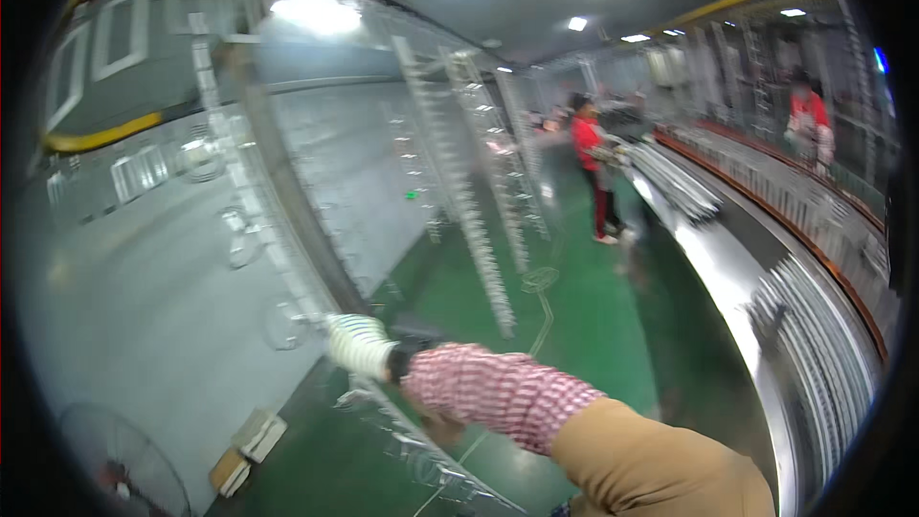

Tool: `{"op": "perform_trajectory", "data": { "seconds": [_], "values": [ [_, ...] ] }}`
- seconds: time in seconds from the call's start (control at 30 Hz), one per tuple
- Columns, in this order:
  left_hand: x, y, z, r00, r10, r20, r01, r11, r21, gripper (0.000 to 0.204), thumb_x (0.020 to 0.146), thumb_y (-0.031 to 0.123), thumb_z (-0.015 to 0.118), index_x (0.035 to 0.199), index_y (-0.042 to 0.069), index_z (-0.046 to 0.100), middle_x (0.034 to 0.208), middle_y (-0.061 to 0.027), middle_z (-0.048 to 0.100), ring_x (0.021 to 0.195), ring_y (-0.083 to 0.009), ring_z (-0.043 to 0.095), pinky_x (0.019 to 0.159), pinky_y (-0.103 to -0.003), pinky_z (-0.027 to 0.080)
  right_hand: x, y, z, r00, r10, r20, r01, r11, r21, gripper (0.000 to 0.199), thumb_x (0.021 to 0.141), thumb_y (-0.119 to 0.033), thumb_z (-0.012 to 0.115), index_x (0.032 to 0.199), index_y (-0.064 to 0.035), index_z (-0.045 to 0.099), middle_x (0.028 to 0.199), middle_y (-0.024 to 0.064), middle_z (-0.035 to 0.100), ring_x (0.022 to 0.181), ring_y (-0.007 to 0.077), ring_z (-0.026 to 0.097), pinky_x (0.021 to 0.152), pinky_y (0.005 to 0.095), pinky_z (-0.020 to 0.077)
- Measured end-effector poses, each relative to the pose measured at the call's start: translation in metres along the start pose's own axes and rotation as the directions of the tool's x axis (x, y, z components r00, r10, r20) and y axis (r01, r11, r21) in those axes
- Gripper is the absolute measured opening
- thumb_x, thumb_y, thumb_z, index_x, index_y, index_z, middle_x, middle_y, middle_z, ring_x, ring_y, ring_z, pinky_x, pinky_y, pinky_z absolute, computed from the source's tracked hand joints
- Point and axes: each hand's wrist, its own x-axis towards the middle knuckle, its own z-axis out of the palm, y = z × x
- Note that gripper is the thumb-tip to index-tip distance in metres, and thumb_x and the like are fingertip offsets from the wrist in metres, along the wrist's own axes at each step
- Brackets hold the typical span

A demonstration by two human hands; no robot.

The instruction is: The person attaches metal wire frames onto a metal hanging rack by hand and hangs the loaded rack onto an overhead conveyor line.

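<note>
My right hand (359, 345), in a striped white-and-green glove, reaches across to the left with its arm in a red checked sleeve cover. Its fingers appear closed round a long, pale hanging rack (251, 193) with wire hooks along it. Motion blur hides the finger detail. Below the glove, a lower stretch of hooked rack (421, 455) slants down to the right. A brownish blur under my forearm is too smeared to name. My left hand does not show.
More hooked racks (466, 215) hang ahead over the green floor. A metal bench (713, 268) with long silver profiles (809, 354) runs along the right. A person in red (589, 148) stands beside it, another (809, 124) beyond. A fan (120, 469) and boxes (258, 434) are lower left.
</note>
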Motion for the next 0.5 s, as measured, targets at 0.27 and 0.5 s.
{"op": "perform_trajectory", "data": {
  "seconds": [0.27, 0.5],
  "values": [
    [0.086, -0.057, 0.005, 0.980, 0.068, -0.187, 0.008, 0.925, 0.380, 0.027, 0.086, 0.024, 0.042, 0.102, 0.006, 0.053, 0.093, -0.0070, 0.059, 0.090, -0.0194, 0.053, 0.082, -0.033, 0.042, -0.081, 0.033, -0.083, 0.973, 0.115, 0.200, -0.101, 0.991, -0.083, 0.030, 0.081, -0.032, 0.045, 0.094, -0.0057, 0.049, 0.074, 0.0161, 0.057, 0.072, 0.0336, 0.056, 0.063, 0.0419, 0.0437],
    [0.168, -0.164, 0.040, 0.919, -0.354, -0.174, 0.390, 0.748, 0.537, 0.017, 0.083, 0.023, 0.048, 0.086, 0.008, 0.057, 0.088, -0.0085, 0.059, 0.079, -0.0191, 0.054, 0.073, -0.034, 0.042, -0.443, 0.144, -0.273, 0.479, 0.860, 0.177, -0.834, 0.509, -0.214, 0.045, 0.085, -0.041, 0.036, 0.113, -0.0070, 0.045, 0.106, 0.0167, 0.053, 0.097, 0.0304, 0.051, 0.082, 0.0379, 0.0397]
  ]
}}
